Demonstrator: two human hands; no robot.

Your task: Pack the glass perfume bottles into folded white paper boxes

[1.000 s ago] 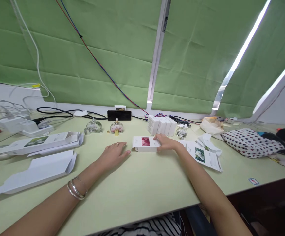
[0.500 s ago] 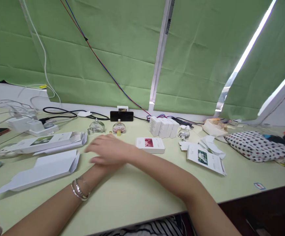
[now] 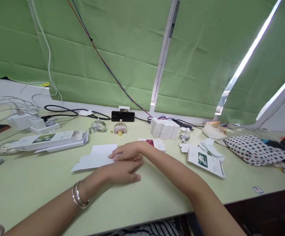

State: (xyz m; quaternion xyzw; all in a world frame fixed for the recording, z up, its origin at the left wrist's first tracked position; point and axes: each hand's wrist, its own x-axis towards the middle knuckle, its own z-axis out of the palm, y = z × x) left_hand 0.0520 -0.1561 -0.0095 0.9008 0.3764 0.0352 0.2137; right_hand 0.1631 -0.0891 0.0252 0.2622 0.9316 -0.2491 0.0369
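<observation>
My right hand point(image 3: 127, 151) reaches across my left wrist, its fingers closed over the right end of an unfolded white carton point(image 3: 93, 159). That carton lies just above or on the table, blank side up. Crossed beneath, my left hand point(image 3: 125, 171) stretches its fingers to the right and holds nothing I can see; my right hand partly covers it. Behind both hands, a white box with a red picture point(image 3: 157, 144) is partly hidden. Two glass bottles, one clear point(image 3: 98, 126) and one pinkish point(image 3: 120, 127), stand farther back beside a small gold cap point(image 3: 119, 133).
Flattened cartons point(image 3: 51, 139) lie at left near a power strip point(image 3: 44, 127). A black phone point(image 3: 122, 116) leans at the back. Several small white boxes point(image 3: 164, 128) stand right of centre, with another bottle point(image 3: 184, 134), an opened carton point(image 3: 206, 161) and a patterned pouch point(image 3: 255, 149) farther right.
The unfolded white carton has moved right from the left side of the table, now under my right hand's fingers. My left hand has come forward from under my right hand, fingers now showing.
</observation>
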